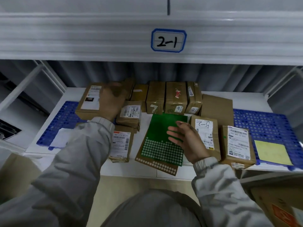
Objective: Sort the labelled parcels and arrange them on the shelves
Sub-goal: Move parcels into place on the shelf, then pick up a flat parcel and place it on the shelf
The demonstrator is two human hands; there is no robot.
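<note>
Under a shelf label reading 2-1 [168,40], brown labelled parcels crowd the white shelf [246,99]. Several stand upright in a back row [173,97]. A large box [89,102] lies at the left, and a small stack marked by hand [131,113] sits beside another labelled parcel [121,145]. My left hand [111,104] reaches deep over the large box toward the back parcels; it is blurred and its grip is unclear. My right hand [185,140] lies with straight fingers on a green sheet of round stickers [162,145]. Two more labelled parcels [205,133] [237,145] lie to the right.
Blue perforated mats cover the shelf's left end [62,122] and right end [265,128]. A yellow note [272,152] lies on the right mat and a white paper [60,138] on the left. A flat cardboard piece [218,107] leans behind. A cardboard box [278,203] stands low on the right.
</note>
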